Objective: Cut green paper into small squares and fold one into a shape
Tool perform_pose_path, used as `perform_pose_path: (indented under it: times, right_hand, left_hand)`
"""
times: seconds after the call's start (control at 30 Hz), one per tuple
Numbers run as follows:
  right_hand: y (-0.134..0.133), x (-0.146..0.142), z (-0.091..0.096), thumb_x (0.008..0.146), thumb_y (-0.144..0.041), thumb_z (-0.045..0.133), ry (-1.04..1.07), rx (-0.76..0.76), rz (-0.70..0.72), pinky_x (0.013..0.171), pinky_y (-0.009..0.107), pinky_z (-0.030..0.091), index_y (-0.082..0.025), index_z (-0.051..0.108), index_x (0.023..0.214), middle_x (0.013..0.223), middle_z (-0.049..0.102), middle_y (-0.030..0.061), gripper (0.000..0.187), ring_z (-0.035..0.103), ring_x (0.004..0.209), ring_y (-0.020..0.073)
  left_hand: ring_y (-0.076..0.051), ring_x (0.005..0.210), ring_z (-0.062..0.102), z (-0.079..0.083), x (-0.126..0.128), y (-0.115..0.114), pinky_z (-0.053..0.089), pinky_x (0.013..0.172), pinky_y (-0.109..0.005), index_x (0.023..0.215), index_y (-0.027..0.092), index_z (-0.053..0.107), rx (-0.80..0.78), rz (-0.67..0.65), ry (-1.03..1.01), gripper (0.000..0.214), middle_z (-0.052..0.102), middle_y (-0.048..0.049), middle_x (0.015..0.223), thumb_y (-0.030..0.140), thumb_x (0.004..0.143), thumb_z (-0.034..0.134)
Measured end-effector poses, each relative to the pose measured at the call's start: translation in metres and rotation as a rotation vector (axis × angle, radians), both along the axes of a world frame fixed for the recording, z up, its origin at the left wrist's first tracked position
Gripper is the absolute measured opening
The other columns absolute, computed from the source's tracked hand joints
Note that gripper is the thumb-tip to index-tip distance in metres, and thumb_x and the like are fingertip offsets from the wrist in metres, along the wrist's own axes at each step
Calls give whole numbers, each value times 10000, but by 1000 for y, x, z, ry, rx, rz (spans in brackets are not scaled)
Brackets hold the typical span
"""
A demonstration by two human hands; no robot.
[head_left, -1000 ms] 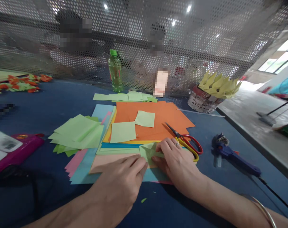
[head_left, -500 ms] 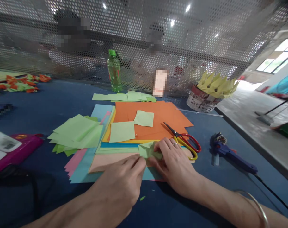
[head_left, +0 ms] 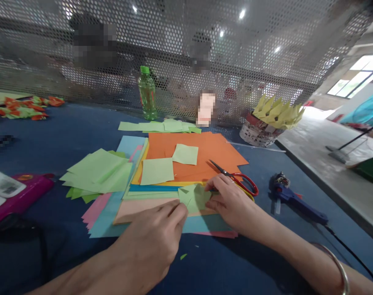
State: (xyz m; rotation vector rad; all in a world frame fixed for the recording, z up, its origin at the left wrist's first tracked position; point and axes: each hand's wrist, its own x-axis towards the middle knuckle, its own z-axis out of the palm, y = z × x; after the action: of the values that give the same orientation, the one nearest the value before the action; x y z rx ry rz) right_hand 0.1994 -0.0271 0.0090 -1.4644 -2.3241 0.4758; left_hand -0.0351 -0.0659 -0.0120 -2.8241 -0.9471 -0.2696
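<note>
A small light green paper piece, partly folded, lies on a stack of coloured sheets. My left hand pinches its near left corner with closed fingers. My right hand presses its right side, fingers curled over the paper. Two flat green squares rest on the orange sheet behind.
Red and yellow scissors lie just beyond my right hand. A blue glue gun with a cord sits to the right. A pile of green squares, a pink case, a green bottle and a basket of yellow paper points stand around.
My right hand has slid right and back along the green piece, uncovering more of it. The left hand has stayed at the near corner.
</note>
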Motion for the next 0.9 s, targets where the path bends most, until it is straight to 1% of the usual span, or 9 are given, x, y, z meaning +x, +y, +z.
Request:
perform_pose_path:
  times: [0.17, 0.27, 0.33, 0.4, 0.47, 0.6, 0.73, 0.83, 0.9]
  right_hand:
    - [11, 11, -1, 716, 70, 441, 77, 47, 68, 780, 291, 503, -216, 537, 1033, 1118, 610, 52, 437, 610, 997, 175]
    - [13, 11, -1, 683, 76, 424, 47, 114, 158, 845, 318, 509, -213, 557, 1088, 1162, 613, 72, 515, 596, 1068, 197]
    - [13, 10, -2, 704, 76, 416, 18, 179, 223, 907, 351, 498, -207, 560, 1127, 1171, 610, 80, 530, 579, 1106, 208]
    - [15, 10, -4, 757, 60, 414, 0, 250, 268, 928, 374, 495, -201, 575, 1135, 1152, 612, 84, 487, 577, 1103, 211]
    - [18, 11, -7, 811, 26, 431, 0, 306, 282, 904, 376, 510, -194, 606, 1107, 1129, 610, 92, 408, 590, 1065, 209]
    - [21, 15, -9, 858, -41, 508, -8, 368, 329, 887, 376, 517, -214, 670, 948, 1083, 623, 73, 254, 590, 1015, 202]
    - [13, 11, -5, 861, -83, 540, -77, 442, 400, 922, 402, 504, -199, 636, 802, 1133, 635, 70, 162, 567, 1049, 216]
    - [1, 5, -2, 892, -82, 492, -154, 450, 442, 943, 406, 508, -178, 615, 848, 1187, 640, 88, 162, 553, 1125, 241]
    - [-4, 3, -1, 916, -74, 460, -205, 441, 457, 987, 406, 497, -158, 611, 903, 1188, 652, 107, 173, 535, 1189, 256]
  left_hand:
    - [-231, 919, 614, 5, 0, 2, 530, 745, -337, 1097, 130, 628, -60, 27, -30, 349, 648, -126, 1062, 60, 817, 433]
    - [-232, 886, 625, 7, 1, 4, 531, 713, -347, 1126, 119, 628, -65, 22, -90, 374, 647, -126, 1049, 46, 838, 401]
    - [-229, 865, 631, 7, 1, 5, 530, 690, -348, 1123, 127, 634, -71, 26, -121, 384, 649, -119, 1045, 35, 840, 391]
    - [-227, 843, 638, 6, 1, 5, 530, 671, -354, 1115, 135, 640, -76, 35, -136, 387, 654, -111, 1034, 30, 839, 391]
    - [-228, 821, 642, 6, 0, 4, 530, 651, -359, 1103, 139, 646, -69, 40, -146, 383, 659, -106, 1021, 30, 838, 392]
    - [-224, 811, 651, 6, -1, 5, 535, 633, -355, 1072, 149, 655, -51, 38, -181, 363, 670, -100, 1022, 32, 844, 398]
    - [-208, 829, 654, 9, 1, 7, 539, 670, -335, 1015, 142, 657, 69, 34, -304, 322, 681, -108, 1030, 22, 871, 395]
    - [-204, 886, 652, 13, 3, 5, 543, 740, -328, 1061, 130, 640, 152, 0, -402, 297, 681, -115, 1058, 36, 890, 415]
    - [-204, 911, 650, 14, 5, 3, 547, 774, -323, 1106, 125, 626, 139, -41, -393, 298, 682, -112, 1070, 53, 889, 434]
